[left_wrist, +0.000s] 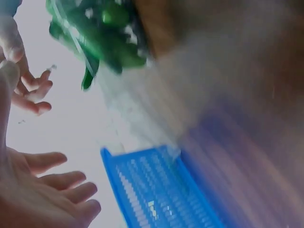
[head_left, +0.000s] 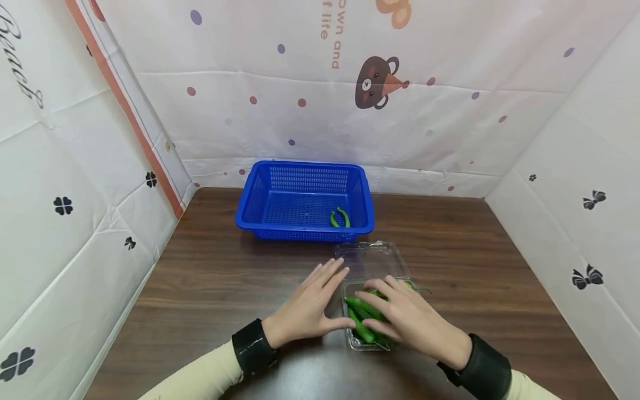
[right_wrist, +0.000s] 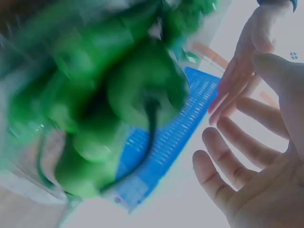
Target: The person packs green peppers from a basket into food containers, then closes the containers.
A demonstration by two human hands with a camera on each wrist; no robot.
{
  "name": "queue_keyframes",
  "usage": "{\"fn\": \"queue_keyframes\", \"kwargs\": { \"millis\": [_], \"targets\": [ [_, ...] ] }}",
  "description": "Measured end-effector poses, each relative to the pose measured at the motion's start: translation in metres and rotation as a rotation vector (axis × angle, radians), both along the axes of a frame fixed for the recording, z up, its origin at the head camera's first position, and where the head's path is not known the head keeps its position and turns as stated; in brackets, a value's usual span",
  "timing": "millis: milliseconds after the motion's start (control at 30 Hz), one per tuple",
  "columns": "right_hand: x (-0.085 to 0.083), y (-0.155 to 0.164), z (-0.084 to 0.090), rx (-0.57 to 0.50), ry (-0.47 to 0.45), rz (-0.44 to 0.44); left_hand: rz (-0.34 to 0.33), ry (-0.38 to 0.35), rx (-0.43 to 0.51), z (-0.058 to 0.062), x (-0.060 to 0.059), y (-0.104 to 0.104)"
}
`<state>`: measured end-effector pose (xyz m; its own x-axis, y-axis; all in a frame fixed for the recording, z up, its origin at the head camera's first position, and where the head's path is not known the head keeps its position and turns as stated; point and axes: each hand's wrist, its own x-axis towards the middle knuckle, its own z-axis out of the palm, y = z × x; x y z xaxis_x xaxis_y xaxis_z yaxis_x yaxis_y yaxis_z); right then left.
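Note:
A clear plastic clamshell box (head_left: 354, 340) sits on the dark wooden table, its lid (head_left: 370, 258) folded open behind it. It is filled with green chili peppers (head_left: 364, 312) (right_wrist: 109, 95) (left_wrist: 104, 38). My right hand (head_left: 400, 311) (right_wrist: 237, 161) hovers over the peppers with fingers spread and holds nothing. My left hand (head_left: 320, 294) (left_wrist: 61, 190) lies flat on the table just left of the box, fingers straight, thumb by the box's left wall. Farther back, a blue plastic basket (head_left: 260, 194) (left_wrist: 156, 190) (right_wrist: 190, 118) holds two green peppers (head_left: 340, 218).
White patterned sheets wall the table in at the left, back and right. Bare dark wood (head_left: 210, 278) stretches left of my hands and to the right of the box, between it and the right sheet.

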<state>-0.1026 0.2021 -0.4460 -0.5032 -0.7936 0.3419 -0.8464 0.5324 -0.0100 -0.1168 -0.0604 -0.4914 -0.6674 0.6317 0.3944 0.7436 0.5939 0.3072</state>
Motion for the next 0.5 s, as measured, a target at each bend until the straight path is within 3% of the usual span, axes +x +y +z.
{"fn": "queue_keyframes", "kwargs": {
  "millis": [267,500],
  "targets": [
    [-0.034,-0.013,0.025,-0.14,0.01,-0.001,0.162,0.14,0.146,0.018,-0.027,-0.023],
    [-0.078,-0.036,0.055,-0.189,-0.144,-0.112,0.405,0.057,0.205,0.034,-0.05,-0.052]
  ]
}}
